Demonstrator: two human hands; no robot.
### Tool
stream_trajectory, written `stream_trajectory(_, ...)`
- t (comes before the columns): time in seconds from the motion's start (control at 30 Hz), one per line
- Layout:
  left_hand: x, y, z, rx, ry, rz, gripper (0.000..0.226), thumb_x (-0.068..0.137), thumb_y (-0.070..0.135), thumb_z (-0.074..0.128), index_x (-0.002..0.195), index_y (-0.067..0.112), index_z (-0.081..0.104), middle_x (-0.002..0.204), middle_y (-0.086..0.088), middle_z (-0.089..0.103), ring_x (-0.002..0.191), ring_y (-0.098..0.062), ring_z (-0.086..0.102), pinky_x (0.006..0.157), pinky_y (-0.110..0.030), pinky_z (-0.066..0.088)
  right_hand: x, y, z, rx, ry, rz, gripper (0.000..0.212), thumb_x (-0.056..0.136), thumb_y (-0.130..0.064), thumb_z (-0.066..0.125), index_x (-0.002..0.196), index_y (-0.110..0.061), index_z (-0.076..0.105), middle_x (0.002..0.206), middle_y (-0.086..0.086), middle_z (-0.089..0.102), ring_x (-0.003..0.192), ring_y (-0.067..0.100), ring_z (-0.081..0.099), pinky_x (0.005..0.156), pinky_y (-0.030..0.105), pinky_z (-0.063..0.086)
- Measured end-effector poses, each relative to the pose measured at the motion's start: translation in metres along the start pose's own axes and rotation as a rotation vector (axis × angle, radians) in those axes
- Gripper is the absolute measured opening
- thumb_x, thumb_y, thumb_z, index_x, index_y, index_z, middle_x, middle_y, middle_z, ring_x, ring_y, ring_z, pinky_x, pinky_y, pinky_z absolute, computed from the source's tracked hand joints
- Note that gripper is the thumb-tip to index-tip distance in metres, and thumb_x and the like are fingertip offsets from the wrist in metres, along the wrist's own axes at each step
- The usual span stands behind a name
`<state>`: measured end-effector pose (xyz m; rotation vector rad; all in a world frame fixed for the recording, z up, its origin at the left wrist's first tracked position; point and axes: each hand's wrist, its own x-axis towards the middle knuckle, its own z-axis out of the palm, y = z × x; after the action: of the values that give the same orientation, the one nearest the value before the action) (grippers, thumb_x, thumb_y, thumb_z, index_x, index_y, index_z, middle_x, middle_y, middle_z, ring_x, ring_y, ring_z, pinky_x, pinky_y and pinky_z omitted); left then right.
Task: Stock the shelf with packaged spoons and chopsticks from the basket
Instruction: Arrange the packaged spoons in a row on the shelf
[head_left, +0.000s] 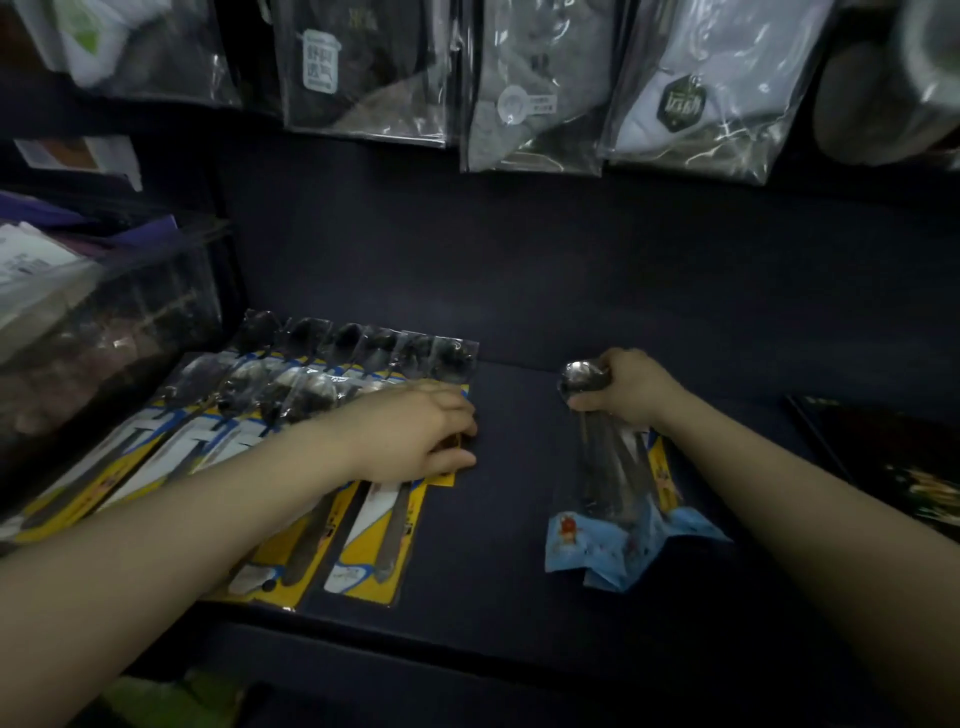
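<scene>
Left hand (415, 434) flat on glossy yellow-carded spoon packs (291, 415); right hand (628, 387) gripping crinkly blue-footed pack (623, 499) on dark shelf (498, 519).

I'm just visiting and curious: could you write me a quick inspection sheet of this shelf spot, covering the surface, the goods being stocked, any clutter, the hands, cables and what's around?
Surface: dark shelf, bare in the middle.
Job's things: overlapping row of yellow-carded spoon packs lying flat at left; one blue-ended pack at right, a spoon bowl showing at its top.
Clutter: dark package at the right edge.
Hands: left hand rests on the rightmost yellow packs; right hand grips the top of the blue-ended pack, fingers curled.
Cables: nothing seen.
Surroundings: bagged socks hanging above; clear-wrapped goods at left. The basket is not in view.
</scene>
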<state>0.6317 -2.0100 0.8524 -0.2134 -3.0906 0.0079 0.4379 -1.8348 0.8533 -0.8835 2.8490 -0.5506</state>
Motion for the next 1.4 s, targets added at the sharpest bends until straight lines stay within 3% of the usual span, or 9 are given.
stream_trajectory(0.27, 0.006, 0.066, -0.008, -0.263, -0.035, 0.025, 0.056, 0.091, 0.046, 0.041, 0.142, 0.034, 0.022, 0.151, 0.008, 0.024, 0.135, -0.011, 0.03, 0.11, -0.023, 0.026, -0.001, 0.027, -0.01, 0.252, 0.185, 0.089, 0.029, 0.086, -0.031, 0.059, 0.1, -0.005, 0.063, 0.112, 0.021, 0.063, 0.108, 0.037, 0.057, 0.091, 0.04, 0.046)
stream_trajectory(0.37, 0.009, 0.09, -0.004, -0.265, -0.149, 0.045, 0.06, 0.087, 0.055, 0.038, 0.139, 0.049, 0.009, 0.157, 0.006, 0.007, 0.141, -0.016, 0.017, 0.114, -0.031, 0.023, -0.003, 0.041, -0.005, 0.367, 0.11, 0.179, 0.046, 0.074, -0.021, 0.074, 0.111, 0.001, 0.058, 0.111, 0.017, 0.061, 0.103, 0.031, 0.059, 0.09, 0.038, 0.05)
stream_trajectory(0.53, 0.014, 0.117, 0.007, -0.218, -0.172, 0.03, 0.06, 0.084, 0.06, 0.041, 0.138, 0.051, 0.014, 0.157, -0.003, -0.002, 0.143, -0.022, 0.007, 0.115, -0.032, 0.016, -0.003, 0.042, 0.001, 0.666, 0.129, 0.135, 0.027, 0.075, -0.005, 0.071, 0.057, -0.009, 0.051, 0.073, 0.015, 0.056, 0.075, 0.023, 0.056, 0.07, 0.036, 0.045)
stream_trajectory(0.7, 0.022, 0.126, 0.022, -0.19, -0.147, -0.005, 0.062, 0.083, 0.061, 0.043, 0.138, 0.049, 0.016, 0.157, -0.002, -0.005, 0.143, -0.02, 0.0, 0.116, -0.035, 0.016, -0.02, 0.035, -0.042, 0.585, 0.386, -0.097, 0.003, 0.091, -0.012, 0.05, 0.088, -0.012, 0.049, 0.081, 0.006, 0.055, 0.07, 0.017, 0.051, 0.056, 0.024, 0.042)
stream_trajectory(0.97, 0.024, 0.129, 0.015, -0.186, -0.101, -0.04, 0.07, 0.085, 0.062, 0.034, 0.142, 0.041, 0.0, 0.157, 0.001, -0.002, 0.144, -0.017, -0.001, 0.115, -0.029, 0.006, -0.07, -0.025, -0.061, -0.184, 0.297, -0.515, 0.035, 0.09, -0.013, 0.047, 0.123, -0.022, 0.041, 0.107, 0.019, 0.062, 0.092, 0.039, 0.06, 0.069, 0.039, 0.045)
stream_trajectory(1.1, -0.018, 0.111, 0.003, -0.216, 0.127, -0.106, 0.082, 0.072, 0.075, 0.023, 0.14, 0.03, 0.028, 0.149, 0.005, 0.033, 0.134, -0.009, 0.032, 0.109, -0.022, 0.027, -0.073, -0.052, -0.054, 0.262, 0.287, -0.419, 0.01, 0.089, -0.019, 0.051, 0.093, -0.01, 0.052, 0.088, 0.015, 0.062, 0.079, 0.03, 0.058, 0.067, 0.034, 0.044)
stream_trajectory(1.2, -0.047, 0.097, -0.005, -0.622, 0.387, -0.301, 0.058, 0.072, 0.065, 0.044, 0.118, 0.031, 0.052, 0.116, 0.004, 0.063, 0.1, 0.001, 0.058, 0.088, -0.014, 0.042, -0.068, -0.073, -0.044, 0.689, 0.175, -0.257, 0.018, 0.086, -0.013, 0.058, 0.071, -0.012, 0.047, 0.069, 0.01, 0.047, 0.065, 0.02, 0.045, 0.058, 0.029, 0.035)
stream_trajectory(1.27, -0.057, 0.091, -0.01, -0.967, 0.539, -0.372, 0.029, 0.076, 0.049, 0.054, 0.1, 0.033, 0.057, 0.092, 0.007, 0.069, 0.08, -0.001, 0.063, 0.077, -0.017, 0.047, -0.071, -0.091, -0.033, 0.851, 0.089, -0.201, 0.028, 0.088, -0.013, 0.058, 0.064, -0.013, 0.043, 0.062, 0.007, 0.042, 0.059, 0.017, 0.041, 0.049, 0.024, 0.034)
stream_trajectory(1.4, -0.062, 0.082, -0.014, -1.077, 0.675, -0.502, 0.014, 0.081, 0.03, 0.064, 0.084, 0.018, 0.058, 0.064, 0.005, 0.06, 0.056, -0.011, 0.052, 0.06, -0.029, 0.043, -0.08, -0.12, -0.009, 1.049, -0.025, -0.129, 0.023, 0.087, -0.016, 0.06, 0.068, -0.014, 0.048, 0.068, 0.007, 0.054, 0.058, 0.017, 0.052, 0.051, 0.024, 0.041)
